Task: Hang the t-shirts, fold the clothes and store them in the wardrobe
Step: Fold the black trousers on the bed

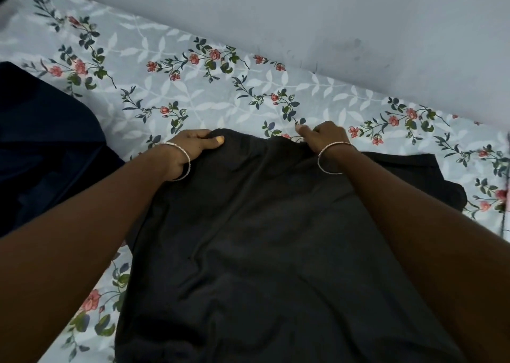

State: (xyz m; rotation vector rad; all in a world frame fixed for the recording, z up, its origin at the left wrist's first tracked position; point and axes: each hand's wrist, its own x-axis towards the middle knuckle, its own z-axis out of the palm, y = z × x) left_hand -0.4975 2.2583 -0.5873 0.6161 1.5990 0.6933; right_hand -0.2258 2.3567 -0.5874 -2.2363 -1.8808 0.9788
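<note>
Together, left hand (190, 145) and right hand (325, 136) grip black garment (262, 224) (on floral bedsheet (193, 86)).

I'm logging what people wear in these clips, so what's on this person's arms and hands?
The left forearm and right forearm are bare, with no sleeves in view. The left hand and right hand are ungloved, and no rings show. Each wrist carries one thin, silvery bangle: the left bangle and right bangle look alike.

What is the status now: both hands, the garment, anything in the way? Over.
Left hand and right hand both grip the far edge of the black cloth garment. Garment lies spread on the floral bedsheet. Dark navy cloth at left, beside it.
</note>
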